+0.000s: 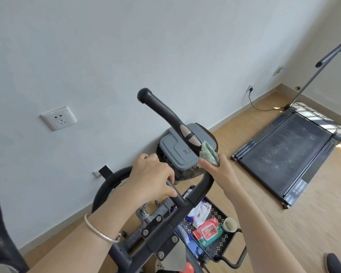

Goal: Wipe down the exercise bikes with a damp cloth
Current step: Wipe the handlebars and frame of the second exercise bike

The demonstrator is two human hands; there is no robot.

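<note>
- Here the black tubular handlebar of the exercise bike [165,113] rises up the middle of the view, its curved right grip carrying a silver-and-black pulse sensor plate [189,135].
- The right hand [218,170] is curled around that grip just below the sensor, fingers closed over a pale green damp cloth [210,152] pressed against the bar; the cloth bunches out above the thumb and touches the lower end of the sensor.
- The left hand [152,175] is clenched on the straight black crossbar [176,196] near the stem, knuckles up, with a thin silver bangle [100,231] on the wrist.
- Behind the handlebar, against the white wall, stands a bin with a grey plastic lid [174,147].
- Below the bars lies a black perforated metal tray [220,245] holding a red-and-green wet-wipe pack [208,231] and a small paper cup [229,224].
- A black folding treadmill [287,152] rests on the wooden floor to the right, well apart from the bike.
</note>
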